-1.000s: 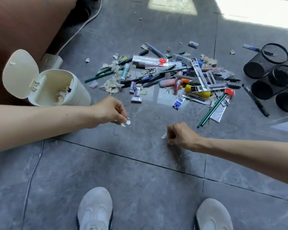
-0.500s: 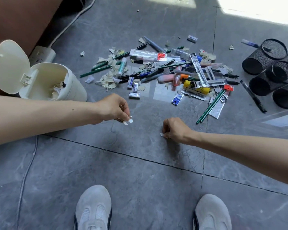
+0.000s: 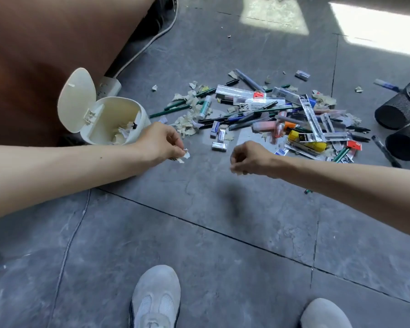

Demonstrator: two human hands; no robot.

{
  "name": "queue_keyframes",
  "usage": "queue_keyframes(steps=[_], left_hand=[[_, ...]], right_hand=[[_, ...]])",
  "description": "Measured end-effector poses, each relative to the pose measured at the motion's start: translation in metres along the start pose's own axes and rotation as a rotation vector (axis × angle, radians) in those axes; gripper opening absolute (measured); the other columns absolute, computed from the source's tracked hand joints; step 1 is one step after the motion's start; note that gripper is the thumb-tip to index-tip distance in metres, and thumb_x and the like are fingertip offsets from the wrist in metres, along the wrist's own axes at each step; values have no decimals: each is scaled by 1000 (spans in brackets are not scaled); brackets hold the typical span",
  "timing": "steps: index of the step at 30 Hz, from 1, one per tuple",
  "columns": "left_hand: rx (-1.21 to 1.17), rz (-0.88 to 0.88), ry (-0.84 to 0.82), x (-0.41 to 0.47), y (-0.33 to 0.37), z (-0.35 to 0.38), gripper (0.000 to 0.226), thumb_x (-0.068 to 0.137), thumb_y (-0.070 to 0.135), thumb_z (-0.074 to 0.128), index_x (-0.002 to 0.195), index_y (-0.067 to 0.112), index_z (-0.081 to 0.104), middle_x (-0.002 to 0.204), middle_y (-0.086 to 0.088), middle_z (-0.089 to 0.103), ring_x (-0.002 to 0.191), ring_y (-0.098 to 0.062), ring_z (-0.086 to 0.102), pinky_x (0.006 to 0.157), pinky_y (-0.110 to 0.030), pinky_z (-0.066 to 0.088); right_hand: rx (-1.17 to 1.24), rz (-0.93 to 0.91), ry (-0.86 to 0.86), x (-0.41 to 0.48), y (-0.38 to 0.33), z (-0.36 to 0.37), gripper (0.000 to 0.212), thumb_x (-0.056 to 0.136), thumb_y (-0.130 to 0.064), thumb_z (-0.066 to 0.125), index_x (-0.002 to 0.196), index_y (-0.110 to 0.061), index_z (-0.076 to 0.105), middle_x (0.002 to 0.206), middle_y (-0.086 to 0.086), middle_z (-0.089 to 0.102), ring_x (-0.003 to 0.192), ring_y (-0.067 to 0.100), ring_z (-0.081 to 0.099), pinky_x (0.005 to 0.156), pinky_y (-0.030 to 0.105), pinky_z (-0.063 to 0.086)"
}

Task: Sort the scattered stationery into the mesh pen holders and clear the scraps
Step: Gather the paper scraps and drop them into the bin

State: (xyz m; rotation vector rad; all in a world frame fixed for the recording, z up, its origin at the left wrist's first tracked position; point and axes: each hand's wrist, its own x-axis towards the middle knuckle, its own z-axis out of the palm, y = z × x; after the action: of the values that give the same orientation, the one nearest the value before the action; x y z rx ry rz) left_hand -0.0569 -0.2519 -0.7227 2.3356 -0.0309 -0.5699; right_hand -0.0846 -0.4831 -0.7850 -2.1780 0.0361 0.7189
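Note:
A pile of stationery (image 3: 277,114) lies on the grey floor: pens, green pencils, erasers, packaged refills, mixed with torn paper scraps (image 3: 187,124). My left hand (image 3: 159,144) pinches small white paper scraps (image 3: 184,156) just right of the open cream bin (image 3: 109,119). My right hand (image 3: 251,158) hovers above the floor with curled fingers closed on a small scrap, mostly hidden. Black mesh pen holders (image 3: 399,107) lie on their sides at the far right.
A brown cabinet (image 3: 45,55) stands at the left, with a white power strip (image 3: 109,87) and cable behind the bin. My two grey shoes (image 3: 155,297) are at the bottom. A black pen (image 3: 385,151) lies beside the holders.
My right hand has lifted off the floor with the scrap it was picking up. My left hand has kept its scraps and sits closer to the bin. The camera has shifted.

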Motion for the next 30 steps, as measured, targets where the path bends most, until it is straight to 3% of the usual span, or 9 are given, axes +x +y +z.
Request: queue_keyframes(steps=[3, 7, 17, 21, 23, 26, 30], left_hand=[[-8, 35, 267, -2, -7, -28, 25, 75, -2, 71, 61, 14, 58, 60, -2, 58, 50, -4, 51, 53, -13, 40], [72, 20, 566, -10, -25, -64, 6, 79, 10, 73, 77, 9, 67, 74, -2, 62, 70, -13, 54, 66, -22, 41], [261, 58, 561, -8, -53, -89, 3, 81, 8, 68, 80, 8, 65, 80, -5, 62, 79, -22, 55, 73, -33, 46], [224, 3, 555, 3, -54, -81, 6, 86, 10, 63, 89, 6, 66, 93, -9, 64, 90, -21, 56, 73, -25, 37], [227, -32, 532, 6, -56, -78, 14, 90, 10, 57, 101, 7, 66, 107, -9, 64, 102, -21, 56, 80, -24, 37], [214, -33, 511, 8, -58, -75, 19, 92, 6, 53, 106, 10, 66, 110, -7, 64, 106, -23, 56, 90, -30, 41], [217, 18, 556, 12, -49, -70, 13, 89, 7, 56, 95, 11, 67, 95, -3, 65, 91, -19, 57, 78, -29, 43]], right_hand=[[186, -95, 58, 26, -57, 3, 24, 80, 4, 66, 63, -9, 57, 55, 7, 57, 43, 8, 48, 44, 20, 38], [361, -181, 102, 55, -132, 19, 29, 82, 5, 65, 60, -9, 52, 40, 0, 52, 32, 6, 42, 36, 15, 30], [380, -165, 169, 86, -203, 70, 24, 77, -2, 75, 60, -2, 58, 52, 11, 57, 36, 11, 54, 39, 20, 47], [404, -153, 161, 87, -203, 76, 10, 82, 0, 69, 73, 4, 66, 70, 23, 66, 62, 31, 69, 65, 38, 60], [416, -157, 145, 87, -204, 75, 9, 82, 6, 64, 73, 4, 65, 72, 27, 66, 69, 37, 70, 68, 43, 60], [358, -156, 131, 86, -202, 72, 19, 80, 12, 59, 68, -1, 63, 67, 24, 65, 63, 34, 69, 59, 36, 59], [299, -179, 147, 79, -196, 63, 2, 79, 0, 69, 78, 0, 69, 61, 12, 61, 48, 17, 59, 37, 16, 41]])
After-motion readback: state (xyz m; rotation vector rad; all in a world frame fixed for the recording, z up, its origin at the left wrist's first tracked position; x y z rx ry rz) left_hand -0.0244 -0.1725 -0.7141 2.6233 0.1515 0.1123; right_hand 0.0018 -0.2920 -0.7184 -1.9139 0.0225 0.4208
